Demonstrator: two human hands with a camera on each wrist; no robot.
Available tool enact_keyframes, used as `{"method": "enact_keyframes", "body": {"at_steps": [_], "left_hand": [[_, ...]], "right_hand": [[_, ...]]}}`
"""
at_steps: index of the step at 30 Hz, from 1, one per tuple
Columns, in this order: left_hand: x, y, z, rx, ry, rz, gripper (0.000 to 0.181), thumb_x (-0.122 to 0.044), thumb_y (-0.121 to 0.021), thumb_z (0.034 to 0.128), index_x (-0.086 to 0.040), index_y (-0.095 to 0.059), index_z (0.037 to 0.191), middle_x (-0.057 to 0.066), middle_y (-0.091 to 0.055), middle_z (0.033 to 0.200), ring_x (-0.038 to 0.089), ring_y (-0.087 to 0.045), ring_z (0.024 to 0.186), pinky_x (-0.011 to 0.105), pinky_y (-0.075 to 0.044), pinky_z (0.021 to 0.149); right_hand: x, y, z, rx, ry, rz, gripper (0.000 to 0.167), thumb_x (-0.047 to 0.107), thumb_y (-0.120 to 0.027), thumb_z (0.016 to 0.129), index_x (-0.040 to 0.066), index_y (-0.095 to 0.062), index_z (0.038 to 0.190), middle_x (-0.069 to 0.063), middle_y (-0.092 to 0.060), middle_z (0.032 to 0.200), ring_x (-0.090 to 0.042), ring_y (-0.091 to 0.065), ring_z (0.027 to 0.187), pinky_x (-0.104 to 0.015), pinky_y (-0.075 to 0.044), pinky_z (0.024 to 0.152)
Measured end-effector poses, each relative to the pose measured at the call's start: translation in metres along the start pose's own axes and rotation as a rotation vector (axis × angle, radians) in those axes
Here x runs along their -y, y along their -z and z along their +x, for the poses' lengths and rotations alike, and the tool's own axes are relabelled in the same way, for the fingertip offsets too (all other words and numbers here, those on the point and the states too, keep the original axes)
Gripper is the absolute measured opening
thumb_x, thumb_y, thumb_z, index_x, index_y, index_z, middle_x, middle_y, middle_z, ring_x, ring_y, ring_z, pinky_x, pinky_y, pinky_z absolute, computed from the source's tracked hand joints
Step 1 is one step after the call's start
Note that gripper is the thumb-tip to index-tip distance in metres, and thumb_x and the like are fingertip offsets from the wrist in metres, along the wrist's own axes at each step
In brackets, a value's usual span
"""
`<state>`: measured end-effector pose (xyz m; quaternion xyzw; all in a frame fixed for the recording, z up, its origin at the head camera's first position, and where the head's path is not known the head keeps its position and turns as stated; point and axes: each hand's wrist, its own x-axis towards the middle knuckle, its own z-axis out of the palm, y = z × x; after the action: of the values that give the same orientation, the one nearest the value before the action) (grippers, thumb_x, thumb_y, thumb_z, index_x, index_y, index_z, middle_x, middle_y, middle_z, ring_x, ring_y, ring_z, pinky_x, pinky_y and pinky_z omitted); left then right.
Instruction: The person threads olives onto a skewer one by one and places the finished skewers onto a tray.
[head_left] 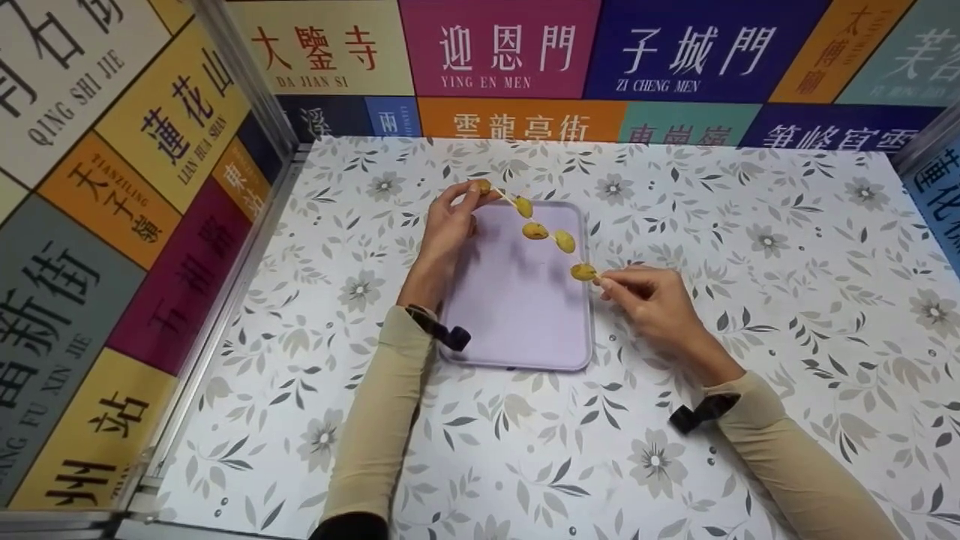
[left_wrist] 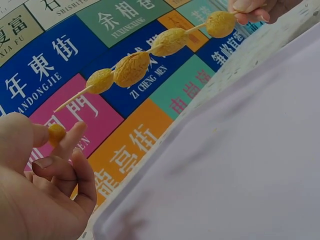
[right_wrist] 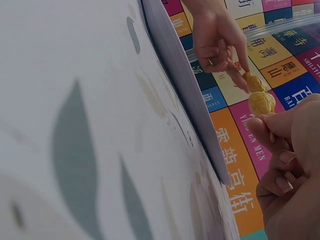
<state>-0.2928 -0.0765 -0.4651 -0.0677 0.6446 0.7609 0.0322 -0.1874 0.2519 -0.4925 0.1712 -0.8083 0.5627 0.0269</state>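
Observation:
My left hand (head_left: 448, 225) pinches a single small yellow fruit (left_wrist: 56, 134) between thumb and forefinger, above the far left corner of a lilac tray (head_left: 517, 322). Several oval, wrinkled yellow fruits (left_wrist: 132, 69) are threaded along a thin wooden skewer (left_wrist: 72, 99). At the tray's right edge, my right hand (head_left: 654, 301) grips the skewer's near end, just behind the last fruit (head_left: 583, 271). The skewer slants up and left over the tray. Its bare tip points at the loose fruit; a small gap separates them in the left wrist view.
The tray lies flat on a table (head_left: 750, 322) covered in white floral paper. Upright panels (head_left: 499, 49) with coloured blocks of lettering stand along the back and left side. A metal rail (head_left: 217, 337) runs along the table's left edge.

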Motion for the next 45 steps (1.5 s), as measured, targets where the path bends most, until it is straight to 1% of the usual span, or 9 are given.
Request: {"method": "enact_keyframes", "body": {"at_steps": [4,8,12,16,23,34,38,42,45], "left_hand": [[-0.0006,0.0000,0.0006,0.009,-0.003,-0.020,0.030,-0.039,-0.060,0.1119,-0.019,-0.070,0.132,-0.003,-0.084,0.116,0.012,-0.041,0.069,0.029,-0.035,0.070],[-0.0003,-0.0001,0.0014,0.033,-0.024,-0.042,0.030,-0.037,-0.059,0.1126,-0.016,-0.069,0.132,-0.001,-0.084,0.118,0.020,-0.052,0.085,0.028,-0.036,0.070],[-0.0004,-0.0010,0.0016,0.031,-0.022,-0.031,0.029,-0.037,-0.059,0.1125,-0.018,-0.069,0.131,-0.003,-0.084,0.118,0.026,-0.059,0.100,0.028,-0.037,0.071],[-0.0009,-0.0018,0.0012,0.041,-0.021,-0.042,0.028,-0.037,-0.060,0.1123,-0.018,-0.070,0.131,-0.003,-0.084,0.119,0.018,-0.058,0.092,0.027,-0.036,0.069],[0.0002,0.0003,-0.0001,0.136,-0.093,-0.112,0.031,-0.035,-0.060,0.1119,-0.017,-0.065,0.137,0.002,-0.081,0.127,0.010,-0.029,0.057,0.024,-0.035,0.066],[0.0002,0.0008,-0.0016,0.237,-0.146,-0.182,0.030,-0.026,-0.063,0.1113,-0.024,-0.056,0.140,0.004,-0.078,0.135,0.011,-0.031,0.060,0.024,-0.046,0.071],[-0.0002,0.0000,-0.0021,0.227,-0.143,-0.204,0.032,-0.023,-0.067,0.1097,-0.024,-0.057,0.141,0.005,-0.079,0.130,0.009,-0.036,0.061,0.025,-0.046,0.070],[-0.0009,0.0007,-0.0027,0.204,-0.132,-0.202,0.034,-0.024,-0.071,0.1075,-0.025,-0.061,0.140,0.001,-0.079,0.109,0.009,-0.039,0.060,0.026,-0.048,0.071],[-0.0013,0.0017,-0.0034,0.200,-0.131,-0.210,0.033,-0.023,-0.072,0.1064,-0.024,-0.062,0.138,0.003,-0.080,0.110,0.009,-0.042,0.061,0.026,-0.049,0.072]], "right_hand": [[0.0010,-0.0002,0.0009,0.008,-0.013,-0.010,0.014,0.017,-0.077,0.103,0.012,-0.086,0.112,-0.016,-0.079,0.093,-0.024,-0.066,0.074,-0.018,-0.053,0.062],[0.0030,-0.0001,0.0007,0.011,-0.039,-0.015,0.014,0.020,-0.077,0.103,0.014,-0.086,0.112,-0.015,-0.078,0.092,-0.015,-0.060,0.070,-0.019,-0.047,0.057],[0.0042,0.0000,-0.0003,0.008,-0.073,-0.007,0.016,0.023,-0.078,0.102,0.015,-0.086,0.113,-0.013,-0.079,0.095,-0.021,-0.063,0.072,-0.021,-0.049,0.058],[0.0048,-0.0001,-0.0005,0.005,-0.085,-0.010,0.017,0.023,-0.078,0.102,0.014,-0.085,0.114,-0.013,-0.080,0.096,-0.026,-0.064,0.074,-0.021,-0.051,0.059],[0.0061,0.0001,-0.0013,0.003,-0.098,0.001,0.017,0.024,-0.079,0.102,0.014,-0.085,0.115,-0.014,-0.080,0.097,-0.030,-0.065,0.075,-0.021,-0.052,0.059],[0.0041,0.0005,-0.0016,0.004,-0.081,-0.001,0.017,0.023,-0.078,0.103,0.013,-0.085,0.114,-0.013,-0.081,0.095,-0.027,-0.065,0.073,-0.023,-0.052,0.059],[0.0015,0.0009,-0.0012,0.013,-0.045,-0.024,0.015,0.021,-0.076,0.104,0.013,-0.086,0.113,-0.013,-0.080,0.093,-0.029,-0.063,0.071,-0.021,-0.050,0.059],[0.0002,0.0008,-0.0016,0.020,-0.061,-0.016,0.016,0.022,-0.076,0.104,0.015,-0.086,0.114,-0.013,-0.080,0.095,-0.034,-0.064,0.074,-0.022,-0.052,0.060],[0.0001,0.0007,-0.0017,0.022,-0.062,-0.015,0.016,0.022,-0.077,0.103,0.014,-0.085,0.114,-0.013,-0.081,0.095,-0.035,-0.065,0.075,-0.022,-0.052,0.060]]}}
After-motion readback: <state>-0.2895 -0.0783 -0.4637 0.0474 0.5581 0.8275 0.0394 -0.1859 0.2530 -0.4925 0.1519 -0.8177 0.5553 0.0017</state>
